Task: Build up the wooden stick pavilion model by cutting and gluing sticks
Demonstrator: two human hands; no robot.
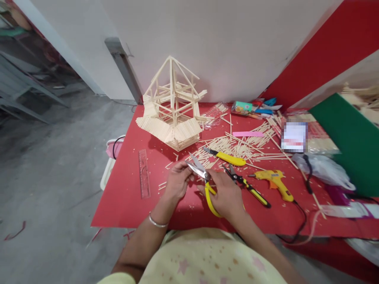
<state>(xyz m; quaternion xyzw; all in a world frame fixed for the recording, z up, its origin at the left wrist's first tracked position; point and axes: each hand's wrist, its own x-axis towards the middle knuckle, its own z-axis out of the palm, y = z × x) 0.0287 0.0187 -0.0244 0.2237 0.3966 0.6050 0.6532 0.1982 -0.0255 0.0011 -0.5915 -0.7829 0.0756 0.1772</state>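
My right hand [227, 193] grips yellow-handled scissors [212, 203], their blades parted and pointing up and left. Close to the blade tips is my left hand [177, 181], its fingers pinched together; what they hold is too small to make out. Beyond both hands stands a model house frame of thin wooden sticks [185, 132], with slatted lower roofs and a peaked open top. Loose sticks [219, 148] lie heaped to its right. A yellow box cutter [232, 158] rests on their near edge. Just right of my right hand lies a yellow-and-black cutting tool [251, 190] with its jaws apart.
On the red table [118, 205] are a clear ruler [144, 173] at left and a yellow glue gun [274, 179] with a cord at right. A pink strip [248, 134], a plastic bag [325, 171] and a green board [346, 138] lie farther right. A wall borders the back.
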